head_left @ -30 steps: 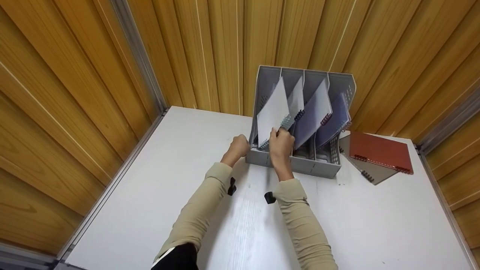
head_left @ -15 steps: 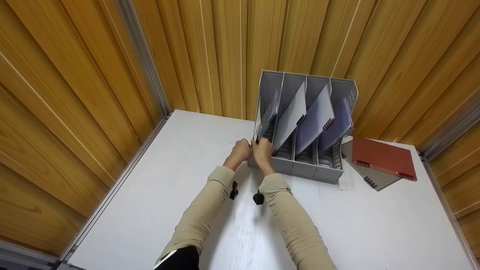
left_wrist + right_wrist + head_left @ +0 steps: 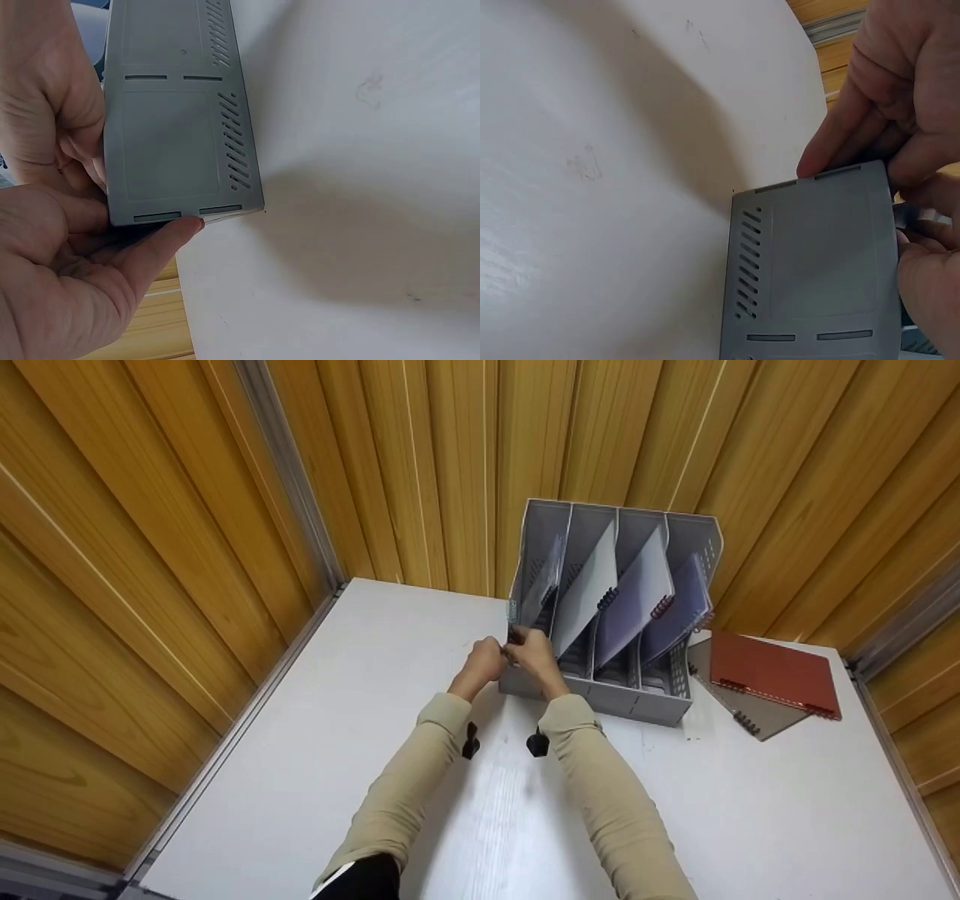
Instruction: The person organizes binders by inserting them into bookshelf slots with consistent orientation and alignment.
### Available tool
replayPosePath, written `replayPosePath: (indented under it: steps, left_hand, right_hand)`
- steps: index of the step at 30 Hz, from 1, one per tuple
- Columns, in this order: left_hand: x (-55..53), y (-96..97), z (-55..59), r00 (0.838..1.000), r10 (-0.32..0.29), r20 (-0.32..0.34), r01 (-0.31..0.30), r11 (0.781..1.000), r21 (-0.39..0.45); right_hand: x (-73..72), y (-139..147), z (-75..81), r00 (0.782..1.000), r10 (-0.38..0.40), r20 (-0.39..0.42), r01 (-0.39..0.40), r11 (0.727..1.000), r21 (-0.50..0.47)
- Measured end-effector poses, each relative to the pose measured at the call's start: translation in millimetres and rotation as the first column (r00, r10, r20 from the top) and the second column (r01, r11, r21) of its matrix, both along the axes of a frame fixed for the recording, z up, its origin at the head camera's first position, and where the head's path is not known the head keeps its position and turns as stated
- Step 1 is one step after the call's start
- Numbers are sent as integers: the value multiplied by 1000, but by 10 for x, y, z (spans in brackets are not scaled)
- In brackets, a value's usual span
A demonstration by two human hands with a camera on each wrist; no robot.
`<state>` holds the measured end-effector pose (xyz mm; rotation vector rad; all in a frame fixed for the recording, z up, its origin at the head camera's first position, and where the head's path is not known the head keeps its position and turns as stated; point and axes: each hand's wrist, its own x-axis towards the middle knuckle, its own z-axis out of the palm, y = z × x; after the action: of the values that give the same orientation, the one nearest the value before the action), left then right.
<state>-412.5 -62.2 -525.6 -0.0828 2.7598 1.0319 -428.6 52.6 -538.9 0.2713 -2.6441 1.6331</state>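
Observation:
My left hand (image 3: 481,662) grips the front left corner of a grey file organizer (image 3: 596,695); in the left wrist view the left fingers (image 3: 161,244) lie along its side edge. My right hand (image 3: 536,652) reaches into the leftmost compartment and pinches the ringed edge of a spiral notebook (image 3: 513,611) standing against the left wall. Most of that notebook is hidden. Another clear-covered notebook (image 3: 541,589) leans in the same compartment. Further right stand a white notebook (image 3: 585,592), a purple-tinted notebook (image 3: 636,596) and a blue notebook (image 3: 679,604), one per compartment.
A red spiral notebook (image 3: 776,671) lies partly over a grey-brown one (image 3: 761,720) on the white table (image 3: 337,720), right of the organizer. Wood-panelled walls (image 3: 420,472) stand behind and at both sides.
My right hand has moved left with the white spiral notebook, which now stands against the organizer's left wall instead of leaning across the compartment. The left hand keeps its hold on the corner.

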Motion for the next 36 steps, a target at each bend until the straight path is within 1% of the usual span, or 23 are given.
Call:
replayPosePath:
  steps: [2, 3, 6, 8, 11, 12, 14, 17, 19, 24, 28, 30, 32, 33, 36]
  left_hand:
    - [11, 10, 2, 1000, 2, -6, -2, 1000, -12]
    - [18, 17, 2, 1000, 2, -15, -3, 1000, -18]
    - [41, 46, -16, 999, -8, -35, 6, 999, -39]
    - [59, 71, -32, 999, -11, -40, 10, 999, -38]
    - [77, 107, -45, 999, -14, -33, 13, 999, -38]
    - [81, 118, -46, 999, -14, -31, 13, 999, -37]
    - [85, 132, -44, 999, -16, -32, 15, 999, -48]
    - [81, 143, -43, 999, -17, -40, 14, 998, -63]
    - [80, 153, -49, 999, -17, -46, 14, 998, -63]
    - [77, 189, -86, 999, -28, -32, 27, 999, -38]
    - [69, 174, -97, 999, -29, -26, 29, 999, -16]
    - [60, 138, -91, 999, -28, -14, 28, 1000, -5]
    - [46, 88, -81, 1000, -18, -6, 18, 1000, 15]
    - [38, 60, -71, 1000, -11, -4, 12, 1000, 27]
    - [5, -22, -42, 1000, 1, -12, -1, 999, 39]
  right_hand:
    - [-12, 9, 6, 1000, 1, 4, -1, 1000, -15]
    - [-19, 11, 11, 1000, -14, -6, 13, 1000, -3]
    - [-47, 28, 12, 994, -105, -30, 107, 992, 65]
    - [-69, 48, 2, 982, -185, -24, 187, 978, 89]
    - [-101, 85, -16, 960, -279, 30, 276, 958, 75]
    - [-114, 96, -19, 953, -298, 51, 294, 953, 66]
    - [-139, 119, -21, 945, -311, 103, 310, 950, 26]
    - [-182, 145, -17, 940, -293, 174, 307, 950, -58]
    - [-213, 164, -15, 936, -283, 210, 311, 943, -116]
    - [-259, 223, -39, 915, -297, 274, 350, 921, -170]
    - [-261, 236, -42, 911, -275, 307, 348, 912, -215]
    - [-247, 231, -20, 915, -253, 313, 327, 921, -213]
    - [-230, 229, 22, 927, -202, 315, 282, 931, -233]
    - [-214, 232, 55, 934, -170, 315, 253, 936, -245]
    - [-156, 278, 164, 956, -56, 288, 131, 959, -251]
